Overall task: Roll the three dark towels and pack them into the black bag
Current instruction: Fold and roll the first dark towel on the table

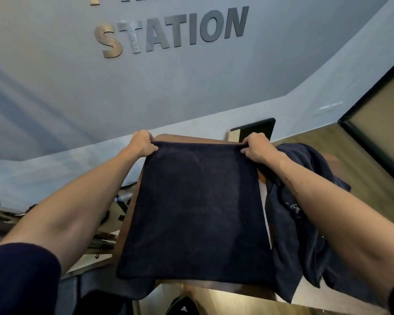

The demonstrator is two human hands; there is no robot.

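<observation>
A dark towel point(197, 212) lies spread flat over a small brown table point(132, 214). The left hand point(142, 144) and the right hand point(257, 147) each pinch one far corner — fingers curled onto the fabric edge. A second dark cloth point(298, 223) lies crumpled just to the right, under the right forearm. Behind — a grey wall bearing raised letters "STATION" point(173, 30).

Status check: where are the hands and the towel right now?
Left hand and right hand each grip a far corner of the dark towel. Towel spread flat on the table, unrolled. Crumpled dark cloth heaped just right of it.
</observation>
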